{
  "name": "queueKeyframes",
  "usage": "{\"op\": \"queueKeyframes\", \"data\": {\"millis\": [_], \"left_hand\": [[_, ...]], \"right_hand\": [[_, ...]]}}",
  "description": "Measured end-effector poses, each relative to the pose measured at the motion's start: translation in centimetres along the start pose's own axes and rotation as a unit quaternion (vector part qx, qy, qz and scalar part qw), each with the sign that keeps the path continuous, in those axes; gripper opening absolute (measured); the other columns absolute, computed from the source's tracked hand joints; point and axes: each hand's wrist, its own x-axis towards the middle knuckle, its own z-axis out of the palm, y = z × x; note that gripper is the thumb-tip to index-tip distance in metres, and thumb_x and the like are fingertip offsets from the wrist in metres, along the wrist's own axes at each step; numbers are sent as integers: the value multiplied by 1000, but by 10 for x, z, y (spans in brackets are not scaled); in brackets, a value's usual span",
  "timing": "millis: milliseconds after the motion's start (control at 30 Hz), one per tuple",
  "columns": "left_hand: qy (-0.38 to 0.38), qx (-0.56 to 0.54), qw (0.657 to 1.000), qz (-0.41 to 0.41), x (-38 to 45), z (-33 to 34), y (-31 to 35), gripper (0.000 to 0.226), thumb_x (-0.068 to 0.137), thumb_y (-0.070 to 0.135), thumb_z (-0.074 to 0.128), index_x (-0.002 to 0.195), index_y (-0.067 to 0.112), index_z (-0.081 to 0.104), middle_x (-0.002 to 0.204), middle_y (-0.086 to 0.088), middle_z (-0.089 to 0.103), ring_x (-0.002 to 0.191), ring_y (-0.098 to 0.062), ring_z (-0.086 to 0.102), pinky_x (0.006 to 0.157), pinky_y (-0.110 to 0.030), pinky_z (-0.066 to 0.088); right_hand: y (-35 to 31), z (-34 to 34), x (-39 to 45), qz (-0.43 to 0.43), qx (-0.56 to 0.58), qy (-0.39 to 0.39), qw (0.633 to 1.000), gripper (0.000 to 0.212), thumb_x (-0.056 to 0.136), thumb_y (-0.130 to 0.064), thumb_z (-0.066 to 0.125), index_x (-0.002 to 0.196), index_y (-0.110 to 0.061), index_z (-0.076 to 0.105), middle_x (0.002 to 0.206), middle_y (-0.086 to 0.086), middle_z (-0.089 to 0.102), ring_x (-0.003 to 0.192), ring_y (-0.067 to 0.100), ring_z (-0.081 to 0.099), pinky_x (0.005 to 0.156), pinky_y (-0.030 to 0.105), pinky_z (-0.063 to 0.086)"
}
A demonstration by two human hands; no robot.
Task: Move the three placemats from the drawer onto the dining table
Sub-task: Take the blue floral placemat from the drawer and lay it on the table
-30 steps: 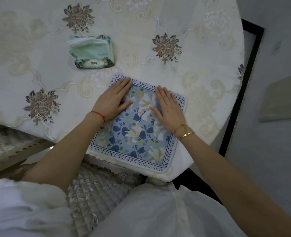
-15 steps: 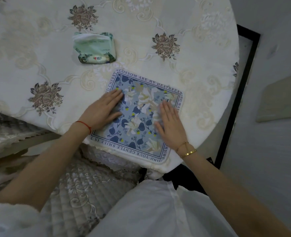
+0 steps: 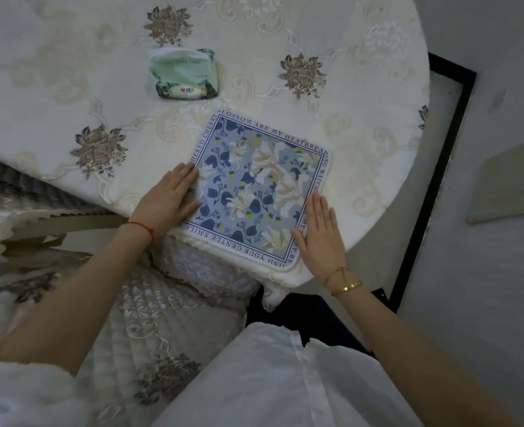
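Observation:
A square blue floral placemat [image 3: 257,186] with a lettered border lies flat on the round dining table [image 3: 69,97], close to its near edge. My left hand [image 3: 169,200] rests flat on the mat's left edge, fingers straight. My right hand [image 3: 321,238] lies flat on the mat's right edge near the lower right corner, fingers straight too. I cannot tell whether more mats lie stacked under the top one. No drawer is in view.
A green tissue pack [image 3: 183,73] sits on the cream embroidered tablecloth behind the mat. A quilted chair seat [image 3: 149,306] stands below the table edge on the left. Grey floor with a black-framed panel [image 3: 433,192] lies to the right.
Both hands have slid outward and toward me from the middle of the placemat to its left and right edges. The mat has stayed in place.

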Motion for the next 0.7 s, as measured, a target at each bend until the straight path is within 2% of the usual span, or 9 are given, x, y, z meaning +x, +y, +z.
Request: {"op": "queueKeyframes", "data": {"millis": [133,200,333,500,600,700], "left_hand": [[12,4,1000,21,-26,12,21,69,94,40,55,149,8,28,157,-11,25,146,-26,19,120,-38,17],[17,0,1000,4,-35,17,29,70,94,42,54,150,9,28,157,-11,26,146,-26,19,120,-36,15],[5,-3,1000,-13,-54,24,34,74,92,48,45,152,14,20,160,-4,18,148,-21,12,120,-36,14],[10,-19,998,-62,-66,19,27,73,92,37,56,151,9,22,159,-8,21,147,-26,17,120,-42,18],[1,-17,997,-78,-69,14,24,74,93,39,54,151,8,20,160,-9,18,148,-27,14,121,-40,13],[-3,-25,998,-56,-66,12,21,73,95,42,50,152,10,18,160,-7,14,149,-25,8,122,-38,8]], "right_hand": [[-19,2,-14,-63,11,-9,998,71,101,-48,25,152,-7,-3,161,9,-7,148,19,-10,121,39,2],[-31,8,-18,-84,5,-15,996,72,100,-50,24,152,-6,0,161,9,-4,148,19,-8,121,40,3],[-39,17,-31,-70,0,-19,997,71,100,-51,19,152,-5,3,161,9,-1,148,19,-5,121,39,4],[-19,20,-54,-41,4,-7,999,64,100,-43,18,152,-7,8,161,7,4,148,17,0,120,40,8],[-13,18,-62,-23,23,2,999,63,99,-39,18,152,-9,7,161,5,3,148,16,-1,120,40,7],[-22,12,-55,-11,54,25,998,62,100,-36,23,152,-9,5,161,4,1,148,15,-5,121,37,2]]}}
